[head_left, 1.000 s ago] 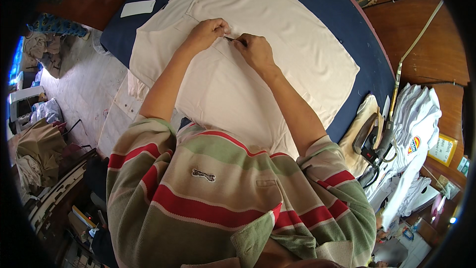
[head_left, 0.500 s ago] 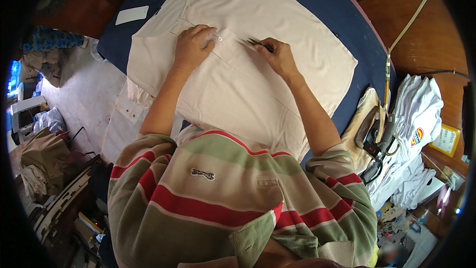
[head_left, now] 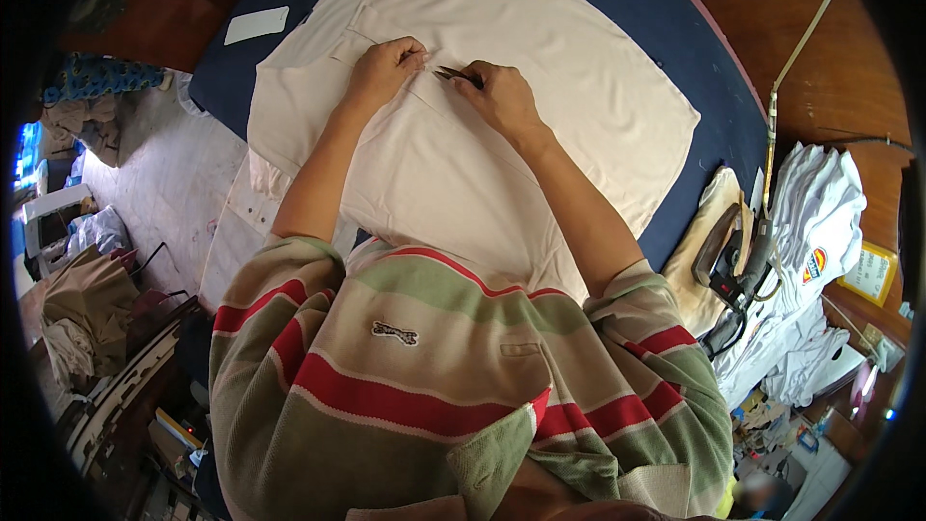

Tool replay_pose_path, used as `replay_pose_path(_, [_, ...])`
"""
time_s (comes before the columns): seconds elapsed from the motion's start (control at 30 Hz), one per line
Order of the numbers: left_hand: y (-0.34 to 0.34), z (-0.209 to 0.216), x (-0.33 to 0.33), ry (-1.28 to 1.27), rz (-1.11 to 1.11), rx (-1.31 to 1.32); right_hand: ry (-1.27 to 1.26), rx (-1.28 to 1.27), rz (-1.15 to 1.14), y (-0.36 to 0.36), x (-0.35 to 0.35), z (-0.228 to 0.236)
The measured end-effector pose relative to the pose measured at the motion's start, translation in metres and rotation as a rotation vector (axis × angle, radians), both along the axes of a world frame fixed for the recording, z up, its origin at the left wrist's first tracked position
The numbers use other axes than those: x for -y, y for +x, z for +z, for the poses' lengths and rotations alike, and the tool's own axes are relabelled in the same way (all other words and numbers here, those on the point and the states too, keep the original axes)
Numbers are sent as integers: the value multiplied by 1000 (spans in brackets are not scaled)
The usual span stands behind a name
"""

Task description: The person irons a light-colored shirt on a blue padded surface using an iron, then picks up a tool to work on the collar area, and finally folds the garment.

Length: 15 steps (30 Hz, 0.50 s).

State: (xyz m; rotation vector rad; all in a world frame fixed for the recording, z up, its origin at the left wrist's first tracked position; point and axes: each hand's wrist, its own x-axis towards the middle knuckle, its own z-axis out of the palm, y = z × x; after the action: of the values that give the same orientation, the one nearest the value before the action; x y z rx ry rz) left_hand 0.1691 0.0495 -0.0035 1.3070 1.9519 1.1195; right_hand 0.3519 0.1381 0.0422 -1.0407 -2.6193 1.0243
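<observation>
A cream shirt lies spread out in front of me, its collar opening toward the upper left. At its front placket my left hand is closed in a pinch, seemingly on a small fold of the cloth near a button. Any thread in that pinch is too small to make out. My right hand grips a small dark pair of thread snips. Their pointed tips face left, just above the cloth and close to my left fingertips.
The shirt rests on a dark blue covered table. A white card lies at its far left. On the right, an iron with a hose and cord stands on a cloth pad, beside stacked white shirts.
My right hand has brought the snips leftward, toward my left hand. The left fingers have drawn together into a pinch at the placket, where they were more spread before.
</observation>
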Motion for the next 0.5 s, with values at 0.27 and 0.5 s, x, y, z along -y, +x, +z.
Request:
replay_pose_path(0.27, [-2, -2, -3, 3, 7, 27, 58, -13, 26, -14, 1, -6])
replay_pose_path(0.5, [-1, -3, -2, -10, 20, 17, 58, 17, 11, -18, 4, -4])
